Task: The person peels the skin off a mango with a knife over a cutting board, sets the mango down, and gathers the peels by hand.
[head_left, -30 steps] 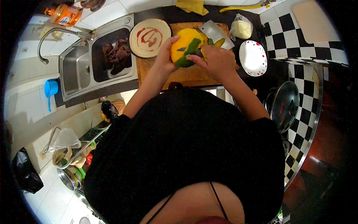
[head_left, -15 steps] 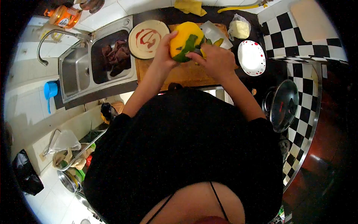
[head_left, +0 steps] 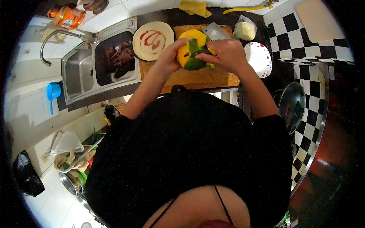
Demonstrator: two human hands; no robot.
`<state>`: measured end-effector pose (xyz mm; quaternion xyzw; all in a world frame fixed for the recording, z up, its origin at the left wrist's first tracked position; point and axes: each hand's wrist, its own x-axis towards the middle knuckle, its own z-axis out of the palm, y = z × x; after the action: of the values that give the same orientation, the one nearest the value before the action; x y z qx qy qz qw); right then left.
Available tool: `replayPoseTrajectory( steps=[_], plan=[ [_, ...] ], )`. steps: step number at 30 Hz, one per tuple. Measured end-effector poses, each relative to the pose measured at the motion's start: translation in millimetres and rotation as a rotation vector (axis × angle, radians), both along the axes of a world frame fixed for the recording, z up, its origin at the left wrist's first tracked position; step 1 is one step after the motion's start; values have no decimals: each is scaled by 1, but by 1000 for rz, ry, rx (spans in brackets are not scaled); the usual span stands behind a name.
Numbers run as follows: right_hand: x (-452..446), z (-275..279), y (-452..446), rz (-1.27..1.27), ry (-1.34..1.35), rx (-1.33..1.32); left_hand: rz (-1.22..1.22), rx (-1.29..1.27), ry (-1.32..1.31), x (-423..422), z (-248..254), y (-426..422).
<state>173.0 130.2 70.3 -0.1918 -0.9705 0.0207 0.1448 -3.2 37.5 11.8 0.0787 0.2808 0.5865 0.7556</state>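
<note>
A large mango (head_left: 183, 57), partly peeled, shows yellow flesh with green skin on its lower and right sides. My left hand (head_left: 173, 57) is wrapped round its left side and holds it above a wooden cutting board (head_left: 182, 81). Against the right side, my right hand (head_left: 230, 57) is closed round a small peeling blade (head_left: 205, 51); its handle is hidden, so I cannot tell whether it is a knife or a peeler. The thumb presses beside the green skin. Behind the right hand, a wide grey metal blade (head_left: 216, 31) lies on the board.
Left of the board are a round pale plate with red streaks (head_left: 146, 49) and a double sink (head_left: 79, 78) with a dark cloth (head_left: 121, 57). To the right are a bagged pale block (head_left: 245, 30), a red-dotted white dish (head_left: 258, 62) and a glass lid (head_left: 292, 106).
Both hands and the mango have moved slightly down and to the right. The mango has turned, showing more green skin toward me. The right hand now covers more of the grey blade's lower part.
</note>
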Motion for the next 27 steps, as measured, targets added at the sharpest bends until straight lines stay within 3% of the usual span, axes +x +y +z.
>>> replayPoseTrajectory(
  steps=[3,10,13,14,16,18,27],
  plan=[
    [0,0,0,23,11,26,27,-23,-138,6,-11,4],
    [3,-12,4,161,269,252,35,-93,-117,11,-11,5],
    [5,1,-2,193,245,289,11,-88,-197,18,2,0],
    [5,4,-3,191,244,289,101,-99,4,29,34,-11],
    [5,7,-5,218,294,286,192,-108,207,31,37,-12],
    [6,6,-6,221,304,277,61,-88,-168,21,8,0],
    [7,9,-14,267,369,244,130,-68,-153,24,3,-1]
  ],
)
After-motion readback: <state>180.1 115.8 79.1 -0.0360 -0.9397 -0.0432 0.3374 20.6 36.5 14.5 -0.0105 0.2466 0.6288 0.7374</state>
